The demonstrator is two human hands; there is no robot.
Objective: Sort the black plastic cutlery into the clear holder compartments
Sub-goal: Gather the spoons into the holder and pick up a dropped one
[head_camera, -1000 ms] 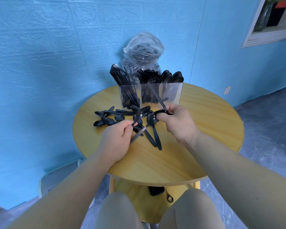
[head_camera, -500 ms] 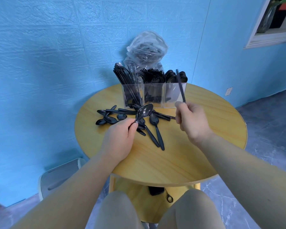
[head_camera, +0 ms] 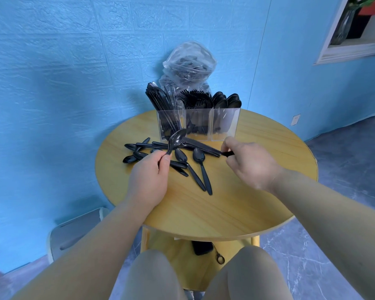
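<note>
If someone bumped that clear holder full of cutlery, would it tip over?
Possibly. The clear holder looks top-heavy: the black cutlery stands well above its rim. Its wide three-compartment base on the flat table should resist a light nudge. It would probably slide first.

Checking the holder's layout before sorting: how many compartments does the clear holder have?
3, side by side in the clear holder at the table's far edge: left one holds knives, middle forks, right spoons. Any behind are hidden.

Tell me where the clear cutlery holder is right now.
In the head view, the clear holder stands at the table's far edge, just beyond the loose cutlery pile, with a plastic bag behind it against the blue wall.
</note>
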